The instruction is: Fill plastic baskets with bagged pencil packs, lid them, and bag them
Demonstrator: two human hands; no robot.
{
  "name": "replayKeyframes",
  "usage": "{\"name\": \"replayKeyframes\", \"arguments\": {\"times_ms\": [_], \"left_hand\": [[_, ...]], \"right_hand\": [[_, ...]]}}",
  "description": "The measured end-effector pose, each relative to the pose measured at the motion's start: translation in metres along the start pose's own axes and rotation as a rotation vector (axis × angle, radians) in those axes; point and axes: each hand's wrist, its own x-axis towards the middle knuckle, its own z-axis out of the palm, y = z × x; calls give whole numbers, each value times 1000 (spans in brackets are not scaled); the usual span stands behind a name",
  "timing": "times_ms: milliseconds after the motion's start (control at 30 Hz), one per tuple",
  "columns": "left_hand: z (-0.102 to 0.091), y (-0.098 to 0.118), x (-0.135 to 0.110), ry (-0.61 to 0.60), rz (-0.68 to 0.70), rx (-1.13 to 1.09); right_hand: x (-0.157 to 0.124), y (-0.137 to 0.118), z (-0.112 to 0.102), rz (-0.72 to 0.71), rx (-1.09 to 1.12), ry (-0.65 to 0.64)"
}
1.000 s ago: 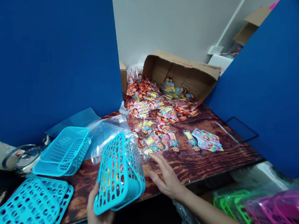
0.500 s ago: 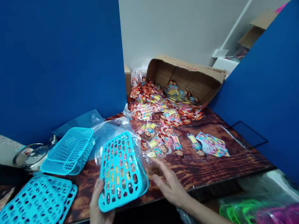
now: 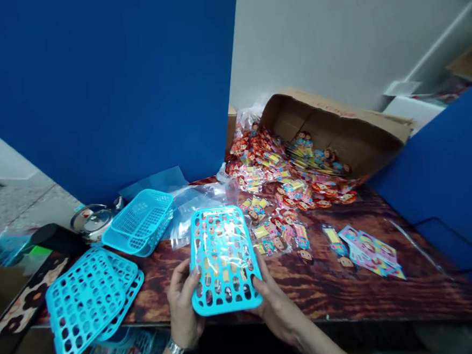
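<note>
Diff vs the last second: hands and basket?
Right hand moved in and took hold of the blue basket on its right side; the basket turned from its slant, now squarer to the camera. View swung left. Unchanged: left hand grip, stacked baskets, perforated lids, cards, carton.

A blue partition stands left and a blue panel right, a grey wall between them. Just before the partition sits a metal pot, with a black object and a flowered strip nearby.
</note>
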Motion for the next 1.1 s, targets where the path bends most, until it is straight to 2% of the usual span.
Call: {"name": "replayKeyframes", "arguments": {"times_ms": [133, 233, 367, 467, 600, 733, 933, 1000, 1100], "left_hand": [[2, 4, 0, -30, -1, -1], [1, 16, 6, -87, 30, 68], [-7, 36, 17, -128, 274, 355], [-13, 41, 20, -112, 469, 511], [-17, 36, 12, -171, 542, 558], [-24, 34, 0, -218, 503, 542], [-37, 39, -4, -263, 236, 392], [-37, 40, -4, -295, 101, 263], [-31, 31, -7, -298, -86, -43]], "right_hand": [[4, 3, 1, -87, -4, 7], [4, 2, 4, -151, -63, -3], [4, -5, 4, -171, -126, 31], [6, -11, 3, -196, -91, 36], [8, -13, 4, -213, -75, 26], [11, -7, 5, -189, -31, 25], [15, -1, 5, -180, -36, 17], [15, 0, 4, -179, -46, 0], [18, 1, 0, -205, -84, 0]]}}
